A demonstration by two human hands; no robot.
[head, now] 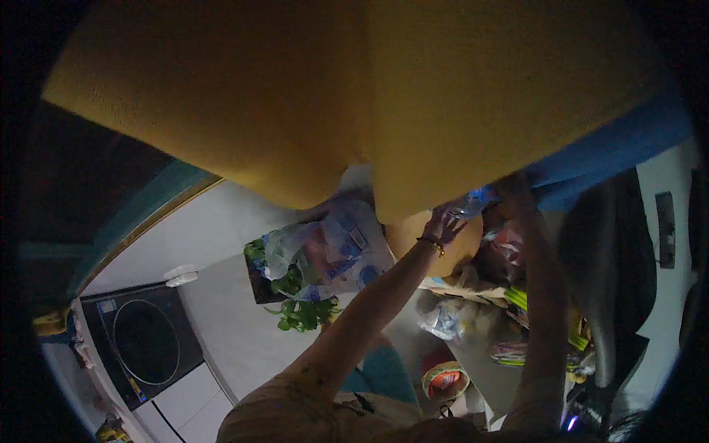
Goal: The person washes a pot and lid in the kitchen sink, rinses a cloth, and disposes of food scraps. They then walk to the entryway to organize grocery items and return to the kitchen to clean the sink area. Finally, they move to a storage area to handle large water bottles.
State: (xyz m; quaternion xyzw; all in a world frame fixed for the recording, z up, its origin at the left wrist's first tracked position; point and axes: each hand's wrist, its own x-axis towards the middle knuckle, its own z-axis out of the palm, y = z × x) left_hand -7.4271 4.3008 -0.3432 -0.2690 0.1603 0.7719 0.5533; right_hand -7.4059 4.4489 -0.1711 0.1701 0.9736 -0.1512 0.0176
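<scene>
My left hand (pixel 445 224), with a bracelet at the wrist, reaches up under the edge of a large yellow panel (pixel 443 111). Its fingers look spread against a clear plastic item with blue on it (pixel 472 202), perhaps a bottle or a wrapper. Whether they grip it is not plain. My right hand (pixel 512 185) is raised to the right of that item, dark and blurred in shadow, so its fingers cannot be made out. Beside it hangs a blue sheet or cloth (pixel 587 158). Behind my left hand shows a tan rounded surface (pixel 410 238).
Clear plastic bags (pixel 332 249) lie by green leafy plants (pixel 302 314) on the left. Further left is a dark panel with a thin ring (pixel 147 341). A small round basket (pixel 446 381) holds something orange below. A black chair-like shape (pixel 604 266) stands right.
</scene>
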